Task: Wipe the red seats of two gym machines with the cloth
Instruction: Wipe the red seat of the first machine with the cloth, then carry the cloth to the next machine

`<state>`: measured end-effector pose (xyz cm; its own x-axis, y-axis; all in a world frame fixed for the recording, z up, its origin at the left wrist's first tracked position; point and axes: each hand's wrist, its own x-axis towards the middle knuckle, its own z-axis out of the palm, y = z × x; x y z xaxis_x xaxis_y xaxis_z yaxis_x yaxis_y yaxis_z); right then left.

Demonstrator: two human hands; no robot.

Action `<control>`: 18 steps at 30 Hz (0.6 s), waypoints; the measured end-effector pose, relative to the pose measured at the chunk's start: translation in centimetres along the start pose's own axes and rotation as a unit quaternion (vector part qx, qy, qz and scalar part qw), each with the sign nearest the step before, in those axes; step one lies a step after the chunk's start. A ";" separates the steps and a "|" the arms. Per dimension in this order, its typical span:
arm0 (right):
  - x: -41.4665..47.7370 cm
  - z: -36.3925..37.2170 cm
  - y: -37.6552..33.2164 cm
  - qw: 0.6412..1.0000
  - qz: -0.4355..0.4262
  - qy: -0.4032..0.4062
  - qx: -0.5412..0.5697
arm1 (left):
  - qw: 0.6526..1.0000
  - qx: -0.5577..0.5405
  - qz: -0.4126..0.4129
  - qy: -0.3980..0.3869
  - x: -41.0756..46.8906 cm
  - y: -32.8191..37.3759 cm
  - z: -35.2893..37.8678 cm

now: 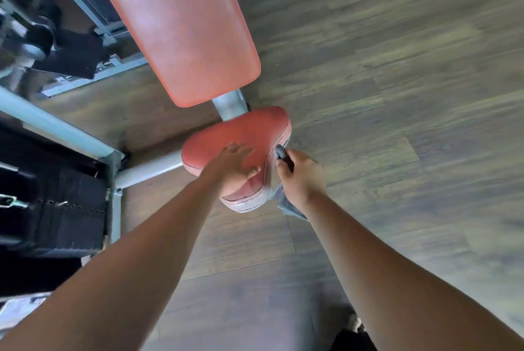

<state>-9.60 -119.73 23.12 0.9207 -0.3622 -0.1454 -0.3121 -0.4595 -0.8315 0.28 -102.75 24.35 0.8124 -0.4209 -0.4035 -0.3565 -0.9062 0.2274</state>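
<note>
Now left hand (236,165) flat, fingers spread on red seat (241,135) — right hand (300,177) grips cloth (289,204) at seat edge.

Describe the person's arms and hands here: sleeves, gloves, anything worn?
Both forearms are bare right to the frame's edge, with no sleeve in view. The left hand and right hand wear no gloves. No watch, band or ring shows at the wrists or fingers, though motion blur could hide something small.
</note>
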 end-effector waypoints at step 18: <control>-16.5 -31.6 -16.4 0.987 0.054 0.136 -0.069 | 0.980 0.048 0.194 0.009 -18.1 23.3 -20.1</control>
<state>-27.08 -131.87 56.12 0.7892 -0.6109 -0.0633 -0.4505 -0.5057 -0.7357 -13.51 -115.39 54.74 0.6151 -0.7344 -0.2869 -0.6812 -0.6782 0.2756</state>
